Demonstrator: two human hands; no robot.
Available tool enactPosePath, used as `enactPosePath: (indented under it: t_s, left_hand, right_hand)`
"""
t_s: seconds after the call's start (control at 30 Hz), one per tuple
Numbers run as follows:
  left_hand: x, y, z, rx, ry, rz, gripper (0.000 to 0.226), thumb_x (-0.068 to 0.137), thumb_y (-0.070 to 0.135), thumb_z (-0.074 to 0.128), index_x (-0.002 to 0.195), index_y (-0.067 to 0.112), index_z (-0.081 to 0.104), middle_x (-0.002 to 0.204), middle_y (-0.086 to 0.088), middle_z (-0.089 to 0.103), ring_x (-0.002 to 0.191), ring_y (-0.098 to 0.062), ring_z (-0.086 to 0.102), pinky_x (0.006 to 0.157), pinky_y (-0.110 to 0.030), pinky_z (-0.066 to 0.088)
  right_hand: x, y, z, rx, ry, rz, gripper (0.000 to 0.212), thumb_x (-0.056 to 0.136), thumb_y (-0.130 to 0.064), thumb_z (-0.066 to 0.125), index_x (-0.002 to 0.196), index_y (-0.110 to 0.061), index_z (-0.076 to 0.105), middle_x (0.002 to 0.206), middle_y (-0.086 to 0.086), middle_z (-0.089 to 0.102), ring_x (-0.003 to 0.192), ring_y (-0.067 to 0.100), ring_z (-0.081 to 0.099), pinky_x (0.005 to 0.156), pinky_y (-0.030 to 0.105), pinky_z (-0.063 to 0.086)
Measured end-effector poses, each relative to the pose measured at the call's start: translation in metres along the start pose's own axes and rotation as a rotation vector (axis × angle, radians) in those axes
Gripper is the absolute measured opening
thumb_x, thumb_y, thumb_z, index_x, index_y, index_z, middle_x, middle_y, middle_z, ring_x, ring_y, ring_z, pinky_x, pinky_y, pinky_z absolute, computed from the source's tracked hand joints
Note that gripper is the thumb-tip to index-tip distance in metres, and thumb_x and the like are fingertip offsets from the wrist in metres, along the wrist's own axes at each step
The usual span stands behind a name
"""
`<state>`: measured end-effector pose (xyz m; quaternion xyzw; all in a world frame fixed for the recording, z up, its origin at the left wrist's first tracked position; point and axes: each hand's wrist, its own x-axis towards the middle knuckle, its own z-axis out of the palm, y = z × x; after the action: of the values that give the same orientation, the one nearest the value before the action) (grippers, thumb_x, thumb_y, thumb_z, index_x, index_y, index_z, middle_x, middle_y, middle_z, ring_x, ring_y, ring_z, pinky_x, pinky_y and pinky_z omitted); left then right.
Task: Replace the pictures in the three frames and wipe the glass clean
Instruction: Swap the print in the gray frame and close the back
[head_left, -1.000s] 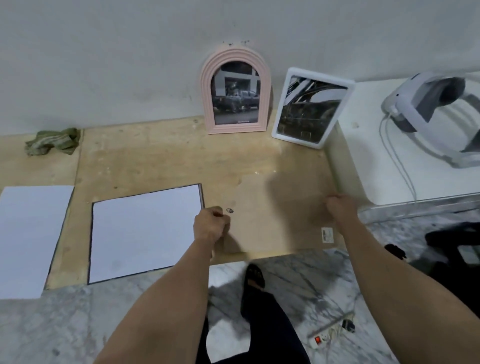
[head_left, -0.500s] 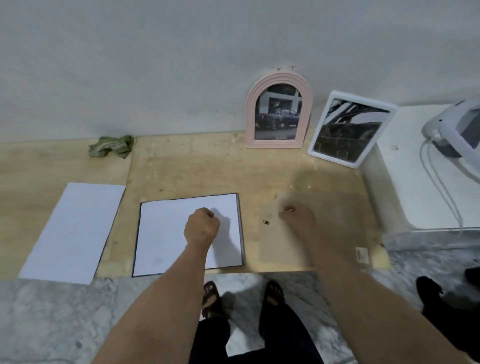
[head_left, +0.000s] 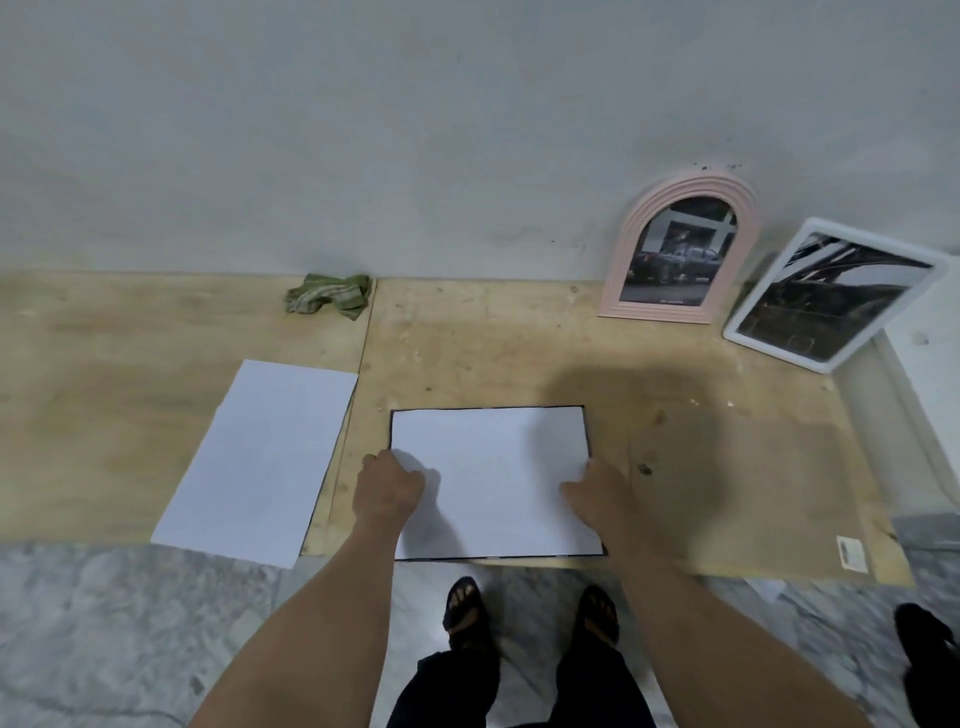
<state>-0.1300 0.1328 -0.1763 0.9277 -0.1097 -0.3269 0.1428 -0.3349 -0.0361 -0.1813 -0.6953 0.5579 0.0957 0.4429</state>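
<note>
A white sheet (head_left: 493, 483) with a thin dark edge lies flat on the plywood in front of me. My left hand (head_left: 387, 488) grips its left edge with curled fingers. My right hand (head_left: 592, 493) holds its right edge, thumb lying on the paper. A brown backing board (head_left: 737, 483) lies flat just to the right. A second white sheet (head_left: 260, 457) lies to the left. A pink arched frame (head_left: 623, 270) and a white rectangular frame (head_left: 769, 296), both holding dark pictures, lean at the back right. A green cloth (head_left: 330, 297) lies crumpled by the wall.
The plywood (head_left: 493, 353) runs along a grey wall (head_left: 415, 130) and ends at a marble floor (head_left: 130, 634). My feet in dark sandals (head_left: 465, 608) stand at the plywood's front edge. A white surface (head_left: 930, 338) borders the far right.
Both hands left the brown backing board and moved left onto the dark-edged white sheet, the left to its left edge, the right to its right edge. My view also swung left.
</note>
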Motion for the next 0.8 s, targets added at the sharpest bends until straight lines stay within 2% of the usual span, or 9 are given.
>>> enactPosePath:
  t_s: [0.17,0.27,0.3,0.37,0.43,0.6,0.67,0.73,0.8]
  left_hand:
    - [0.007,0.002,0.003,-0.063,-0.013,-0.036,0.054,0.086,0.037,0.064,0.126,0.002,0.055,0.126,-0.016,0.052,0.115,-0.035,0.057,0.096,-0.045,0.05]
    - [0.01,0.0,0.0,-0.223,-0.008,-0.054,0.02,0.078,0.028,0.063,0.08,0.009,0.059,0.085,-0.007,0.059,0.087,-0.034,0.062,0.074,-0.035,0.053]
    - [0.011,-0.002,-0.001,-0.275,-0.01,-0.062,0.019,0.078,0.022,0.062,0.067,0.012,0.052,0.071,-0.004,0.054,0.074,-0.031,0.058,0.063,-0.03,0.046]
    - [0.014,-0.005,-0.002,-0.328,-0.017,-0.053,0.026,0.08,0.016,0.063,0.06,0.013,0.047,0.062,-0.001,0.049,0.066,-0.025,0.05,0.055,-0.026,0.036]
    - [0.014,-0.006,-0.003,-0.35,-0.032,-0.044,0.021,0.08,0.016,0.064,0.063,0.013,0.052,0.067,-0.001,0.053,0.068,-0.023,0.052,0.055,-0.026,0.036]
    - [0.01,-0.006,-0.008,-0.446,-0.034,-0.051,0.01,0.074,0.019,0.063,0.073,0.019,0.053,0.076,0.002,0.059,0.078,-0.026,0.056,0.077,-0.034,0.045]
    - [0.009,-0.008,-0.011,-0.513,-0.043,-0.045,0.012,0.068,0.023,0.064,0.074,0.019,0.054,0.078,0.001,0.061,0.08,-0.027,0.057,0.078,-0.035,0.045]
    - [0.007,-0.014,-0.013,-0.649,-0.067,-0.056,0.016,0.071,0.017,0.072,0.082,0.017,0.061,0.091,-0.003,0.067,0.091,-0.029,0.062,0.085,-0.039,0.05]
    - [0.004,-0.018,-0.017,-0.774,-0.087,-0.095,0.022,0.077,0.005,0.075,0.096,0.011,0.065,0.107,-0.009,0.069,0.103,-0.032,0.065,0.091,-0.042,0.053]
  right_hand:
    - [0.008,-0.009,0.015,0.07,0.091,0.124,0.013,0.076,-0.015,0.058,0.068,-0.006,0.051,0.071,0.007,0.054,0.065,0.024,0.056,0.053,0.024,0.037]
    - [0.011,-0.009,0.02,0.184,0.114,0.188,0.014,0.072,-0.013,0.057,0.063,-0.007,0.048,0.065,0.007,0.048,0.06,0.021,0.049,0.056,0.026,0.033]
    - [0.012,-0.009,0.02,0.215,0.127,0.195,0.015,0.072,-0.012,0.057,0.062,-0.008,0.046,0.064,0.007,0.046,0.06,0.021,0.048,0.057,0.027,0.032]
    - [0.014,-0.008,0.02,0.253,0.141,0.201,0.018,0.071,-0.013,0.058,0.06,-0.009,0.045,0.063,0.007,0.045,0.06,0.021,0.048,0.058,0.028,0.032]
    - [0.015,-0.007,0.021,0.287,0.137,0.209,0.013,0.07,-0.015,0.058,0.063,-0.008,0.049,0.066,0.007,0.048,0.063,0.022,0.05,0.059,0.028,0.034]
    - [0.013,-0.01,0.013,0.38,0.088,0.224,0.013,0.078,-0.014,0.062,0.073,-0.008,0.052,0.076,0.007,0.051,0.073,0.023,0.05,0.066,0.03,0.036]
    - [0.012,-0.012,0.006,0.453,0.06,0.237,0.013,0.081,-0.013,0.065,0.085,-0.01,0.054,0.088,0.007,0.053,0.084,0.024,0.053,0.076,0.032,0.042]
    - [0.012,-0.008,-0.003,0.526,-0.009,0.269,0.028,0.082,-0.016,0.067,0.107,-0.01,0.055,0.105,0.009,0.057,0.098,0.028,0.056,0.087,0.039,0.048]
    - [0.01,-0.008,-0.012,0.533,-0.083,0.275,0.032,0.084,-0.016,0.066,0.113,-0.008,0.057,0.112,0.012,0.061,0.097,0.03,0.06,0.084,0.041,0.051]
